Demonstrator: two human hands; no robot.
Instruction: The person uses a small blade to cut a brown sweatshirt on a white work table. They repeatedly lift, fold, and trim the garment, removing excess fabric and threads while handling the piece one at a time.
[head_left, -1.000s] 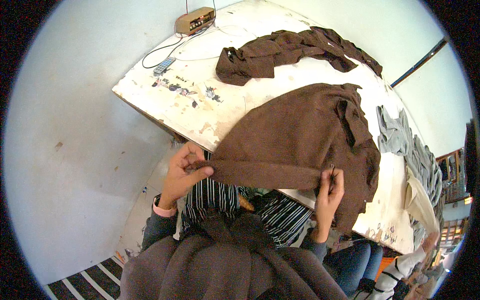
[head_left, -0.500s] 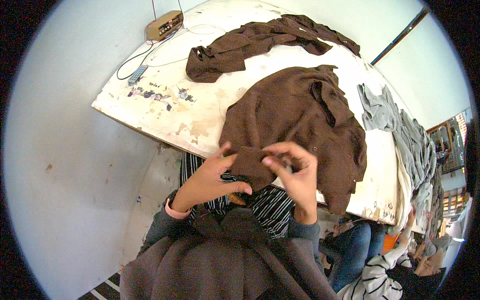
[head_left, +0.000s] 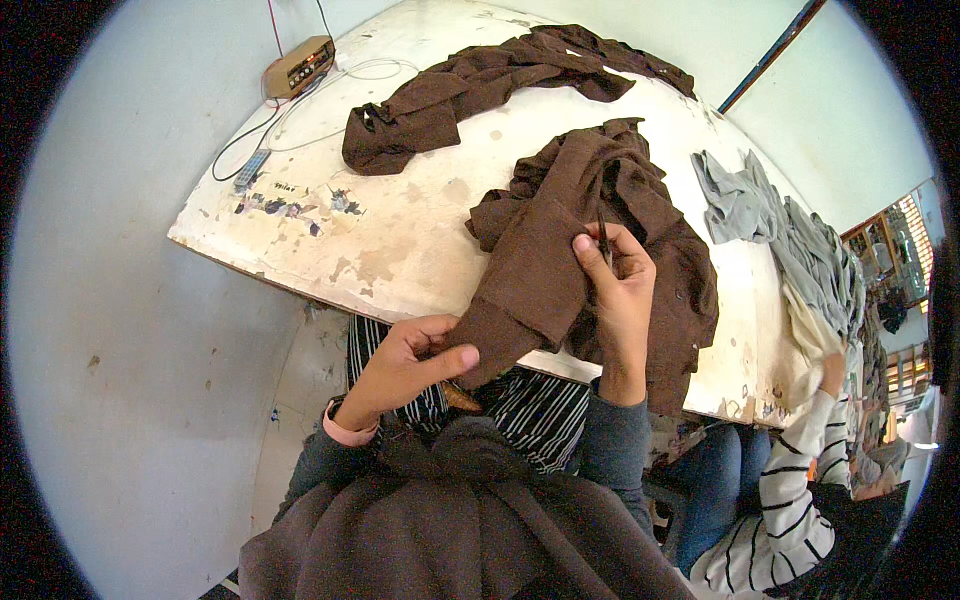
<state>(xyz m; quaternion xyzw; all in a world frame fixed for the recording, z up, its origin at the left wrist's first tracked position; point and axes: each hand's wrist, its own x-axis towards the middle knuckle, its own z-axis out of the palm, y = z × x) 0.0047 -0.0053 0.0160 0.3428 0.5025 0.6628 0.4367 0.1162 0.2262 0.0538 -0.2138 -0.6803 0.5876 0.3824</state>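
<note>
A dark brown garment (head_left: 530, 250) lies bunched on the table, with a long flat piece of it, like a sleeve, drawn over the near edge. My left hand (head_left: 405, 365) pinches that piece's end between thumb and fingers, just off the table. On the right, my right hand (head_left: 620, 280) is closed around a small dark pointed tool (head_left: 603, 240), which looks like thread snips. Its tip points up, and most of it is hidden in the palm. The hand is over the garment; whether it also grips cloth is unclear.
A second brown garment (head_left: 490, 80) stretches across the far side of the worn white table (head_left: 400, 235). A brown box-shaped device (head_left: 300, 68) with cables and a remote control (head_left: 252, 168) sit at the far left. Grey garments (head_left: 790, 225) lie right, near a co-worker's striped sleeve (head_left: 795, 470).
My left hand has closed on the cloth end and moved slightly left. My right hand has risen with the pointed tool now showing. The garment's piece is stretched out toward me.
</note>
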